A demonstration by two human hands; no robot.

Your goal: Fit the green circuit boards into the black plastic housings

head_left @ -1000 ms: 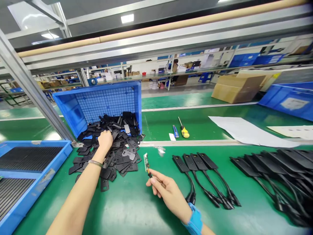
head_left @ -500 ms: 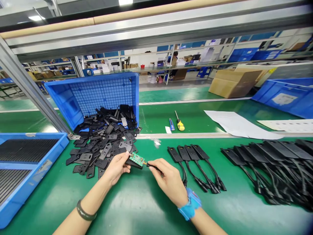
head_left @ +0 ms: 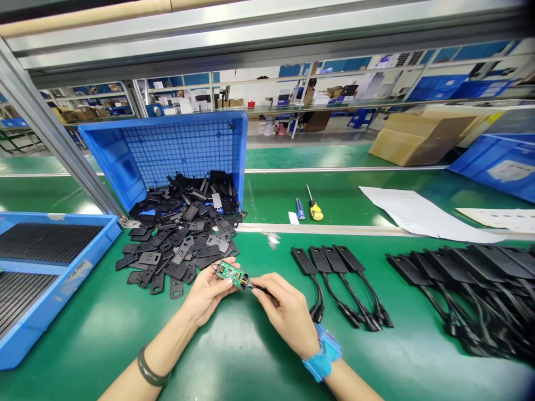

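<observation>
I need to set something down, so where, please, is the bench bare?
Bare bench lies between the blue tray and left hand, and on the near side of the four cabled units. Crowded: the black plates and larger cabled row.

Yellow-handled screwdriver (head_left: 316, 211), blue cutter (head_left: 300, 210) beside it, cardboard box (head_left: 412, 139)

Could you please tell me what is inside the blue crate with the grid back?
Inside the blue crate lie many flat black parts, a lighter grey piece among them; they spill forward onto the green table. What lies under them is covered and cannot be seen.
</observation>
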